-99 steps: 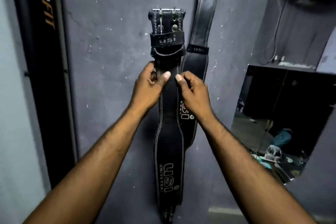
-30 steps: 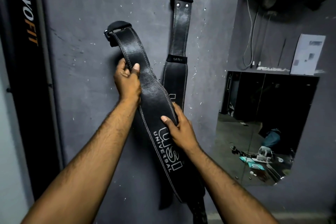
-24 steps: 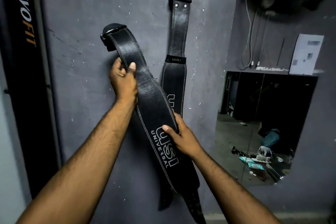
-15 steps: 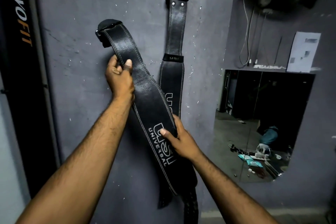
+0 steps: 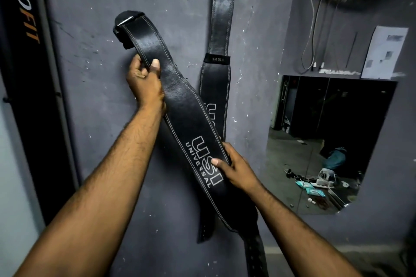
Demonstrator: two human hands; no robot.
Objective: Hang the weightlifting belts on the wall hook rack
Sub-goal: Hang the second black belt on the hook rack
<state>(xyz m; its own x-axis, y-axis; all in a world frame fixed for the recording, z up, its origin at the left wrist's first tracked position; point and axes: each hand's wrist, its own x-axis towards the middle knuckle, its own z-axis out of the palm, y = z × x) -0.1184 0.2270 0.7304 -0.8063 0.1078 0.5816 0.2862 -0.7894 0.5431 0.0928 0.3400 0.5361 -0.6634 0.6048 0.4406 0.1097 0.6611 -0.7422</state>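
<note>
A: Where's the belt he's working with?

B: The black belt [image 5: 180,105] is held slantwise in front of the grey wall [image 5: 94,96], buckle end up toward eleven o'clock, tail trailing down toward five. The white "USI UNIVERSAL" lettering faces us.

A: And the hands?

B: Both are clamped on it, well apart from each other. The left hand [image 5: 144,81] grips the narrow part just below the buckle end [image 5: 128,23], thumb laid across the front. The right hand [image 5: 238,168] pinches the wide part at its four o'clock edge, thumb right on the lettering.

A: Is anything hung already?

B: Yes, a second belt [image 5: 219,51] hangs straight down the wall at one o'clock from the left hand, its top running out of sight at twelve. The held belt crosses in front of its lower half. I can't see the hook rack itself from here.

A: What else is around?

B: A mirror [image 5: 326,141] at three o'clock, a paper sheet [image 5: 385,51] stuck above it, cables [image 5: 311,29] dangling beside that, and a dark banner [image 5: 27,51] with orange lettering at nine o'clock.
</note>
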